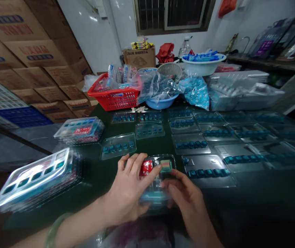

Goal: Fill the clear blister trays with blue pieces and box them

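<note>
A clear plastic tray (pixel 151 191) lies in front of me between both hands. In its upper part are a red packet with white marks (pixel 147 167) and a small striped block (pixel 166 166) in green and pinkish tones. Blurred turquoise shows at its near end. My left hand (pixel 128 186), with a pale green bangle (pixel 55 229) on the wrist, grips the tray's left side; its fingers lie over the red packet and one reaches to the striped block. At the right edge, the curled fingers of my right hand (pixel 188 194) hold the tray, somewhat smeared by motion.
Clear trays with rows of blue-green pieces (pixel 209 173) spread across the dark green table. Two stacks of filled packs (pixel 36 179) stand at left. Behind are a red basket (pixel 116 100), a blue basin (pixel 162 102) and a white basin (pixel 203 67). Cartons (pixel 39 51) rise at far left.
</note>
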Demonstrator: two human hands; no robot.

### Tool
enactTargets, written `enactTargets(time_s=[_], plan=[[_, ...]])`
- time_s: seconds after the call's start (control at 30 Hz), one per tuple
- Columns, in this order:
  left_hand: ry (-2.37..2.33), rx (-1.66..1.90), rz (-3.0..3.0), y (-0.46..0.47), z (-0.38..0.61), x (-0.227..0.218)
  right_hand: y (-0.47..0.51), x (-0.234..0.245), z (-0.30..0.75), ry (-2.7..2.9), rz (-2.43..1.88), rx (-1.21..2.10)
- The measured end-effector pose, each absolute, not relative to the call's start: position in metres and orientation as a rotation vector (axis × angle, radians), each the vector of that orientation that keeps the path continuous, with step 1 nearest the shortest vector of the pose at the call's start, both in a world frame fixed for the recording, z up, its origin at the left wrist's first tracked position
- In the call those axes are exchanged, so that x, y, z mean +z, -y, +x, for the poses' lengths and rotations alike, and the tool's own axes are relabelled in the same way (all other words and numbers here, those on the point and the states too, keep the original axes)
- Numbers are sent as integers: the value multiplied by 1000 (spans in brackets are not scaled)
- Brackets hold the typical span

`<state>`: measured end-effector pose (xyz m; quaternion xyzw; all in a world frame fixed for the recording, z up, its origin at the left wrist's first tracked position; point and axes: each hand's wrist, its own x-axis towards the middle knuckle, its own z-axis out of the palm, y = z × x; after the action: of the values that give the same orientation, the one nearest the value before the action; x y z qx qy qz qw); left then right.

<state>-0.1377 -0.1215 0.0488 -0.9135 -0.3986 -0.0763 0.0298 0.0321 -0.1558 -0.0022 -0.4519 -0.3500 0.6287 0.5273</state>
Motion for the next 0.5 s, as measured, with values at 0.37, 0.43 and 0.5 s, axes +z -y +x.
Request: enactTargets(time_s=[0.37,0.43,0.5], plan=[[1706,-863,-2812,104,-176,72,140,-17,49,776,-1094,1500],[1870,-1154,-2771,101,-182,75,134,-15,47,732,-1046,1522],[2041,-1615,-2708,101,-183,73,129,-8,41,680,-982,1557]])
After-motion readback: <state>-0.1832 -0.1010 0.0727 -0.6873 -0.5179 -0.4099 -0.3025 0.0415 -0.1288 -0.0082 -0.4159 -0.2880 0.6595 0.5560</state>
